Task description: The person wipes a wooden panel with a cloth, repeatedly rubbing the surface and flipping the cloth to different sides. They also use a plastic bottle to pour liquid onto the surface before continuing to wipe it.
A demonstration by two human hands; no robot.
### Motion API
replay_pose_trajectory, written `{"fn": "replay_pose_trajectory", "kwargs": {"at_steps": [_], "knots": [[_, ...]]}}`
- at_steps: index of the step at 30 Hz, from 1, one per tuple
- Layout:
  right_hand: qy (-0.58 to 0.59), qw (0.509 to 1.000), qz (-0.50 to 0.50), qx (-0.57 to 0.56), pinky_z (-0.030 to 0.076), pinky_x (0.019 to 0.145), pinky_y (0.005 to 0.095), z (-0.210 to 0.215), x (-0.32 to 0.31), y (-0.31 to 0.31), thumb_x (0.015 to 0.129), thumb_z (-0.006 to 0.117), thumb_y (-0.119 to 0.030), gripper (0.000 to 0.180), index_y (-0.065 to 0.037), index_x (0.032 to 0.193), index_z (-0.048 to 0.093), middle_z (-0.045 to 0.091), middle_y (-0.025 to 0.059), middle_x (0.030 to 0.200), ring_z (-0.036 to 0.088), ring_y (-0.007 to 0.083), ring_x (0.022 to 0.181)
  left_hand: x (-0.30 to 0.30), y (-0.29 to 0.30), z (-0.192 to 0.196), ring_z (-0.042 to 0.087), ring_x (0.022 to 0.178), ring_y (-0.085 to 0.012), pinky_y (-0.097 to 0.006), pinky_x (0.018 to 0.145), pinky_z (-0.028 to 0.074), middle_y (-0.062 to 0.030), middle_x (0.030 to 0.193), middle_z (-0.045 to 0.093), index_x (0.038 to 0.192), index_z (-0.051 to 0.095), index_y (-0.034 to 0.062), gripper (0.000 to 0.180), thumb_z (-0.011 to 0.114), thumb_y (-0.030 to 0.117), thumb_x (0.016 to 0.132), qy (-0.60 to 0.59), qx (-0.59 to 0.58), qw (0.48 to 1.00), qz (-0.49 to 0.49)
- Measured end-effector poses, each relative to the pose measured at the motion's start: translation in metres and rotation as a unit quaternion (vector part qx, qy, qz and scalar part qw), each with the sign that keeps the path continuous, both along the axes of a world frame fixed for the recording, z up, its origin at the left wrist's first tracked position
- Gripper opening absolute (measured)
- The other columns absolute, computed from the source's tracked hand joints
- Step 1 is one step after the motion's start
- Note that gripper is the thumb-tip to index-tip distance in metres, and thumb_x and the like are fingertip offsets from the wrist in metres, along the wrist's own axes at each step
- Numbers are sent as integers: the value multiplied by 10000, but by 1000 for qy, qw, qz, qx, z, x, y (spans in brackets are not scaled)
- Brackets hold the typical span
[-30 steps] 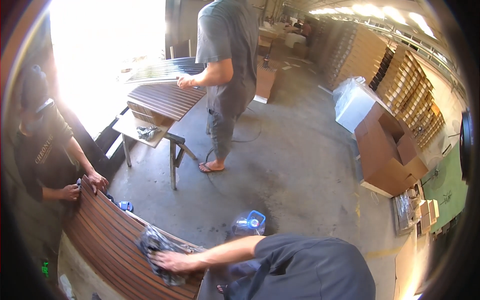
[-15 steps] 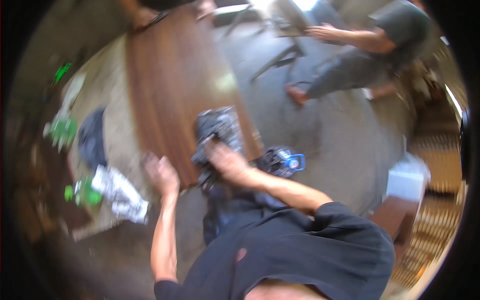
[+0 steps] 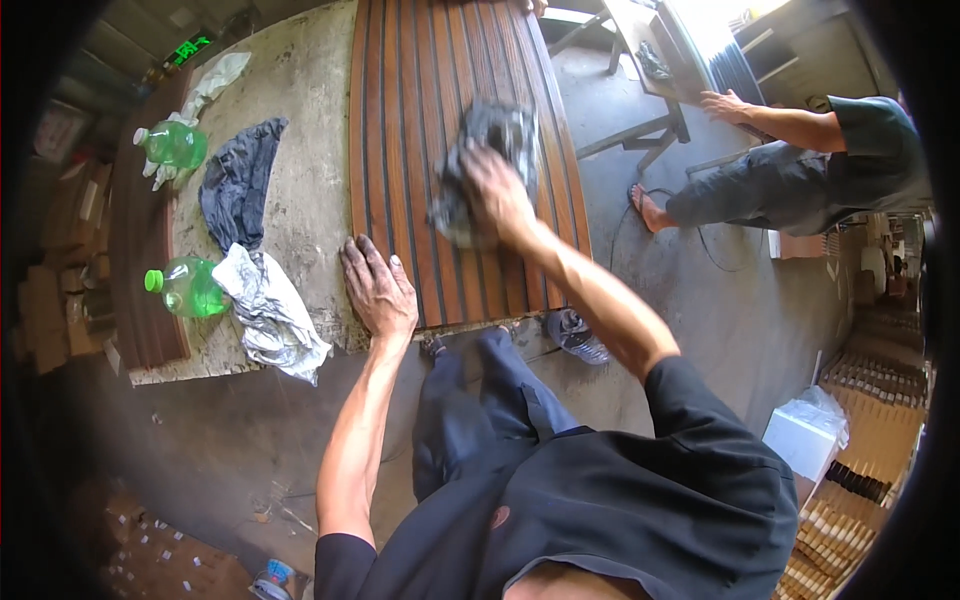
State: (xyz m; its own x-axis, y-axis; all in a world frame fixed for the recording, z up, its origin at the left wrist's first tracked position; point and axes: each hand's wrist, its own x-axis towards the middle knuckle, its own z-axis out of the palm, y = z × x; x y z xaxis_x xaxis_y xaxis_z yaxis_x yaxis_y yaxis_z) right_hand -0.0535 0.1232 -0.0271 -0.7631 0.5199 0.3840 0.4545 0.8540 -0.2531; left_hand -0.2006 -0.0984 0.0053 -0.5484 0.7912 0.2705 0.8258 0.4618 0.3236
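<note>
In the head view, shows a pale, stained worktable (image 3: pixel 310 110) under the slatted panel (image 3: pixel 400 120), and concrete floor (image 3: pixel 660 330) right of the panel. Has a dark cloth (image 3: pixel 242 185), green bottles (image 3: pixel 192 288) and a white rag (image 3: pixel 272 315) left of the panel. Rests the left hand (image 3: pixel 380 295), uncurled, at the panel's near left corner; covers part of the panel with a blurred grey rag (image 3: pixel 505 130) under the right hand (image 3: pixel 493 195), grip impossible to tell. Looks brown along the panel, with dark lengthwise grooves.
</note>
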Motion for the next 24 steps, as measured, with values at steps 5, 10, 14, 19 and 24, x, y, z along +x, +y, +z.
{"fn": "replay_pose_trajectory", "kwargs": {"at_steps": [5,10,14,19,24], "knots": [[-43,992,-21,-121,386,1115,465,53,71,-143,896,600,-138,545,-9,1411,480,424,192,1518,393,379,1406,-4,-2,2,348,1395,-479,-528,1146,317,-304,1511,350,1470,361,-66,564,448,270,1025,-2,10,1000,-8],[-59,990,27,-125,357,1137,478,51,65,-91,954,570,-195,497,-25,1414,487,450,186,1502,402,361,1412,-2,-6,3,358,1386,-484,-529,1130,334,-299,1501,366,1457,379,-76,552,483,221,1003,1,4,1000,-12],[-29,997,-16,-70,256,1207,468,34,28,28,1000,509,-255,485,-6,1417,494,425,197,1523,346,334,1454,-1,-8,12,365,1381,-488,-532,1134,331,-308,1503,362,1459,382,-75,539,457,218,1013,4,3,1000,-5],[16,994,-100,-29,309,1168,442,32,-9,162,1012,464,-251,435,-10,1364,548,505,189,1457,426,363,1383,5,4,7,365,1379,-498,-535,1131,337,-320,1501,356,1460,378,-77,534,419,235,1029,-15,9,999,-29],[37,994,-102,-27,373,1117,459,17,-6,92,981,518,-227,435,-13,1359,547,500,208,1451,440,396,1351,-9,-9,7,388,1366,-498,-538,1139,324,-332,1465,406,1424,431,-88,529,441,254,1021,-27,20,999,-10]]}}
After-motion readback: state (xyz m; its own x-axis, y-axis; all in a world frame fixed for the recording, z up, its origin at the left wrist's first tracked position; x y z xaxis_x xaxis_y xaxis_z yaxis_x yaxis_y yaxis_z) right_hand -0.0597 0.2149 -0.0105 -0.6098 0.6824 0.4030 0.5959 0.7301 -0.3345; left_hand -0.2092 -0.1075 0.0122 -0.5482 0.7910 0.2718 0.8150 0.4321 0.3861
